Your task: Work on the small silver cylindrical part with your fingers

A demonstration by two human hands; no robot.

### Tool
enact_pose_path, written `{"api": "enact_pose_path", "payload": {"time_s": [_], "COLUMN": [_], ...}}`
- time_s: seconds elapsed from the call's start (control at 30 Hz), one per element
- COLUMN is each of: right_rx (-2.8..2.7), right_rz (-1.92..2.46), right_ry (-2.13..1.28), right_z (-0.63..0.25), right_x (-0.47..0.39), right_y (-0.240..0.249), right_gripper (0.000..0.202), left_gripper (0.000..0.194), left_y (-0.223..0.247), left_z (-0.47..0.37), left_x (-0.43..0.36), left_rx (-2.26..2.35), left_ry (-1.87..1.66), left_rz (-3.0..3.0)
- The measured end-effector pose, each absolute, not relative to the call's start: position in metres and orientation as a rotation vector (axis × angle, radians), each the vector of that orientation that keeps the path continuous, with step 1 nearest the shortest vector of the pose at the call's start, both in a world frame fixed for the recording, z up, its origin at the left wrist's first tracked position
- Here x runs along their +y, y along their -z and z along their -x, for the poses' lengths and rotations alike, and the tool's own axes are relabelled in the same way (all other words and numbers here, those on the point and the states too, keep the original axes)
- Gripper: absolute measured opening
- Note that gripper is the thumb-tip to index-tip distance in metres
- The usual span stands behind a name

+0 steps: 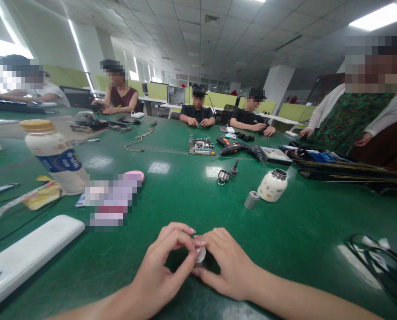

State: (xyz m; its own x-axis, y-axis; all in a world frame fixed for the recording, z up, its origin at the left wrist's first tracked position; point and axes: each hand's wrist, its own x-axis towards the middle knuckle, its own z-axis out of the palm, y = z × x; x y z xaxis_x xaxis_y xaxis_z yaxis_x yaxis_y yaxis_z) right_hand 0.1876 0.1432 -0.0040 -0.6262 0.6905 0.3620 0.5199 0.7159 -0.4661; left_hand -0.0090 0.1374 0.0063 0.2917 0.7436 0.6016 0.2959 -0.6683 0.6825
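Observation:
Close to me over the green table, my left hand (173, 255) and my right hand (223, 262) meet around a small silvery round piece (201, 255). My left thumb and forefinger pinch at its top, and my right fingers and thumb close around its side. The fingers cover most of it, so its exact kind cannot be made out. Beyond my right hand a grey metal cylinder (251, 200) stands beside a white flask with small printed pictures (272, 186), whose steel neck is uncovered. Farther back lie a steel cap with a ring (223, 176) and a dark stepped stopper (234, 168).
At left are a milk bottle (56, 155), a long white case (28, 262) and a blurred purple item (114, 202). A circuit board (201, 146) and a power drill (240, 147) lie farther back. Black cables (374, 260) are at right. Several people are around the table.

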Motion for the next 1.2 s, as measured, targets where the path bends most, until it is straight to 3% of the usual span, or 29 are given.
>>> {"api": "enact_pose_path", "payload": {"time_s": [0.53, 0.83, 1.07, 1.2], "right_rx": [-2.391, -2.431, -2.433, -2.433], "right_rz": [0.895, 0.959, 0.965, 0.958], "right_ry": [-0.429, -0.443, -0.429, -0.420], "right_z": [-0.188, -0.188, -0.189, -0.189], "right_x": [0.142, 0.142, 0.142, 0.142], "right_y": [0.005, 0.001, 0.000, 0.000], "right_gripper": [0.030, 0.032, 0.036, 0.038], "left_gripper": [0.015, 0.010, 0.011, 0.009], "left_y": [-0.007, 0.002, 0.019, 0.015], "left_z": [0.007, 0.013, 0.027, 0.025], "left_x": [0.139, 0.143, 0.171, 0.171], "left_rx": [0.936, 1.101, 1.503, 1.424], "left_ry": [-1.339, -1.567, -1.098, -1.169], "left_rz": [-2.108, -2.110, -2.160, -2.090]}}
